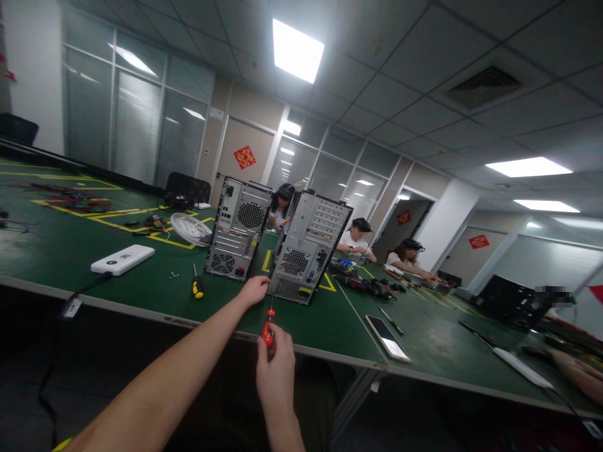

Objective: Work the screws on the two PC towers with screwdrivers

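Observation:
Two computer tower cases stand upright on the green table (pixel 75 251), rear panels facing me: one on the left (pixel 238 229) and one on the right (pixel 308 248). My left hand (pixel 254 290) reaches forward and rests closed against the lower left corner of the right case. My right hand (pixel 276 364) grips a red-handled screwdriver (pixel 268 329), its tip pointing up toward the bottom edge of that case.
A yellow-and-black screwdriver (pixel 197 285), small screws (pixel 174 275), a white power bank (pixel 122 259) with a cable, and a white fan grille (pixel 191 228) lie to the left. A phone (pixel 387 338) and pen lie to the right. Three people sit beyond the cases.

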Demonstrator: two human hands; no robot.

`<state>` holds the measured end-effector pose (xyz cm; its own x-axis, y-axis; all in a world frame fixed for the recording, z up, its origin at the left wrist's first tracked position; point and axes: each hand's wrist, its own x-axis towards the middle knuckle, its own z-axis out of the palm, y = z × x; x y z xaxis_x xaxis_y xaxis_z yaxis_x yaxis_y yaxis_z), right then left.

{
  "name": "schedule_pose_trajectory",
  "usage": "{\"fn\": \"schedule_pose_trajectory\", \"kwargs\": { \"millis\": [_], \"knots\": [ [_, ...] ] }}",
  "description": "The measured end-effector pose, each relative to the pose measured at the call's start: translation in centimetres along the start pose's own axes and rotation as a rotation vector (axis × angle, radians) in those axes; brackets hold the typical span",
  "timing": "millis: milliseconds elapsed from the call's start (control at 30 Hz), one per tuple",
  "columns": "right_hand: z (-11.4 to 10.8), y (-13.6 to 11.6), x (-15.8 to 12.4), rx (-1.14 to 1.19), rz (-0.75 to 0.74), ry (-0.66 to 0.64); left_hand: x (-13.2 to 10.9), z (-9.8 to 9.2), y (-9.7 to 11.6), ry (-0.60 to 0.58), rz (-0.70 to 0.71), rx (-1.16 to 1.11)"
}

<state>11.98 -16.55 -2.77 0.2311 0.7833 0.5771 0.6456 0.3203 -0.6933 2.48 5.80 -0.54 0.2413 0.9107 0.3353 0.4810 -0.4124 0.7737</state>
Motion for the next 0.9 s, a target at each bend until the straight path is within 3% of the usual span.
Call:
{"fn": "schedule_pose_trajectory", "kwargs": {
  "millis": [900],
  "knots": [
    [0.03,-0.03,0.03,-0.019,-0.056,0.050,-0.40,-0.37,0.72,-0.007,-0.028,0.005]
  ]
}}
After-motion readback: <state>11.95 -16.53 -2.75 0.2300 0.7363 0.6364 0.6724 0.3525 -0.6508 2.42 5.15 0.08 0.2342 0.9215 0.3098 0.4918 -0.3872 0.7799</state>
